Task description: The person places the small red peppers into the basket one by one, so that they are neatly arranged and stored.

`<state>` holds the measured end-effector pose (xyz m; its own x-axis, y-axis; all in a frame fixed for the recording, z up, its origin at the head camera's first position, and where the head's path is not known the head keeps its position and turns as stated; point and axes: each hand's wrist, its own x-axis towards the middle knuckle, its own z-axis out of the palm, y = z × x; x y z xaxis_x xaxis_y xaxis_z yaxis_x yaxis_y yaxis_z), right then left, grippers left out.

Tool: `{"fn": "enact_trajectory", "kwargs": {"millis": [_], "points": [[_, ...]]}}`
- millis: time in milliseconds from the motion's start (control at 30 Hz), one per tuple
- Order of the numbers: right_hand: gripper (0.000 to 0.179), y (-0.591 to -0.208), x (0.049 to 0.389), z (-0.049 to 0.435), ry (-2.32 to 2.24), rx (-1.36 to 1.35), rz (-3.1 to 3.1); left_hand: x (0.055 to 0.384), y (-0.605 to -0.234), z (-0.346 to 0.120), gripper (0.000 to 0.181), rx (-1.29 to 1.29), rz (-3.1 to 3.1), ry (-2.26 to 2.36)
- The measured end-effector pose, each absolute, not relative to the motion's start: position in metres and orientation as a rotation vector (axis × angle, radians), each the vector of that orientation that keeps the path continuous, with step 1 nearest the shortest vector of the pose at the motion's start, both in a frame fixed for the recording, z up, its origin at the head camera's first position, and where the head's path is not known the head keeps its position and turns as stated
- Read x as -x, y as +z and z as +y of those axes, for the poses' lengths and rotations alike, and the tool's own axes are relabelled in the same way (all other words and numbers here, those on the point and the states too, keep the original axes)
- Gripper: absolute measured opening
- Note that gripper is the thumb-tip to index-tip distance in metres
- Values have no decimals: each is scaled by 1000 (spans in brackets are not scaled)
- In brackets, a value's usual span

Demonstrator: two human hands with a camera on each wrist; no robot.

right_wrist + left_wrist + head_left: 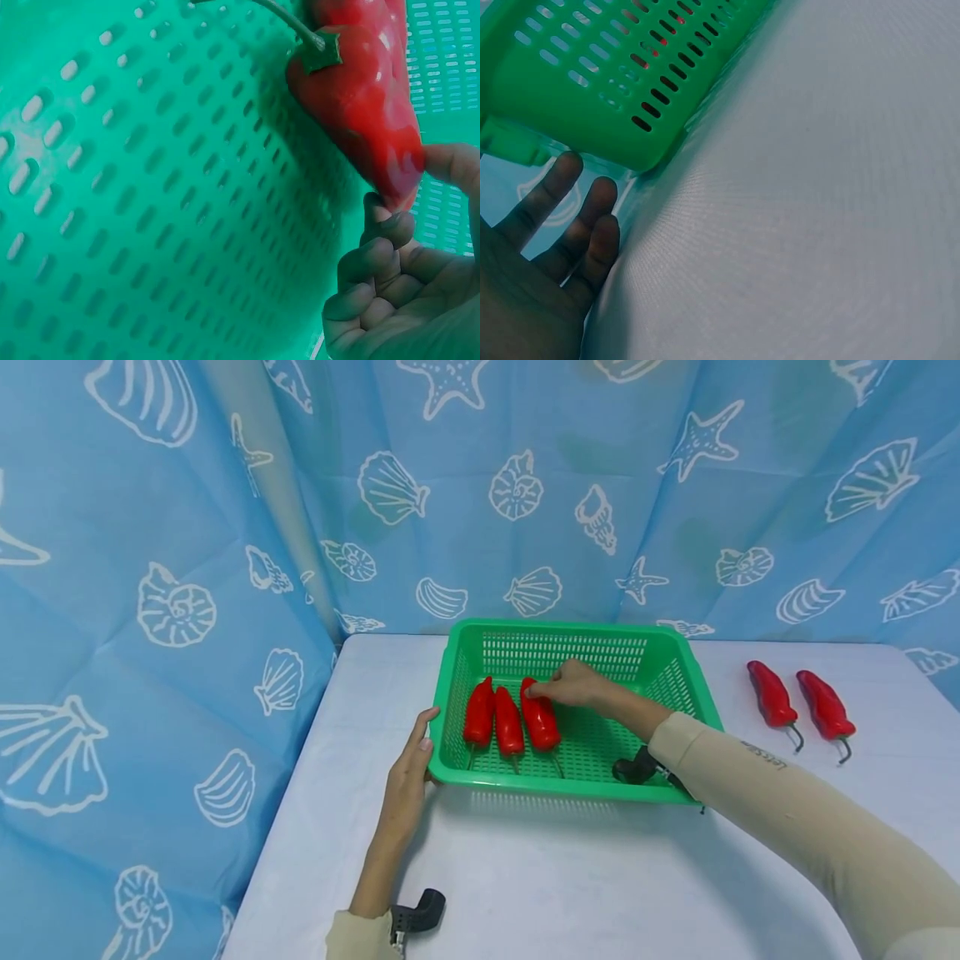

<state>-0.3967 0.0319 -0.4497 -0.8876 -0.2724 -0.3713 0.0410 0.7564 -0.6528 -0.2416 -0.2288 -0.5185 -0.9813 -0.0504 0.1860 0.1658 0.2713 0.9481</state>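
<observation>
My right hand [576,683] reaches inside a green plastic basket [555,628]. It pinches the pointed tip of a red pepper [543,728] between thumb and fingers; in the right wrist view the pepper's green stem [321,49] points away from the hand [401,292]. Left of this one lie two more red peppers, the middle one [508,727] and the leftmost [478,714], their stems toward the near wall. My left hand [407,777] is at the basket's left near corner, fingers extended along the outside. In the left wrist view its fingertips [570,161] are right at the wall.
Two further red peppers, one [772,697] beside the other [827,706], lie on the white table [570,885] right of the basket. A blue curtain [465,502] with white shells hangs behind and to the left. Dark wrist cameras [423,910] sit at both cuffs.
</observation>
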Motion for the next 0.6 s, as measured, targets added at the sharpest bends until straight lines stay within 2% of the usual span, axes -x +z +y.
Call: {"fn": "enact_trajectory", "kwargs": {"millis": [200, 467, 600], "points": [[55, -454, 398, 32, -977, 182, 2483, 243, -517, -229, 44, 67, -2369, -1813], [53, -456, 392, 28, -903, 186, 2496, 235, -500, -226, 45, 69, -2376, -1821], [56, -458, 393, 30, -880, 179, 2525, 240, -514, -226, 44, 77, -2366, -1825]]}}
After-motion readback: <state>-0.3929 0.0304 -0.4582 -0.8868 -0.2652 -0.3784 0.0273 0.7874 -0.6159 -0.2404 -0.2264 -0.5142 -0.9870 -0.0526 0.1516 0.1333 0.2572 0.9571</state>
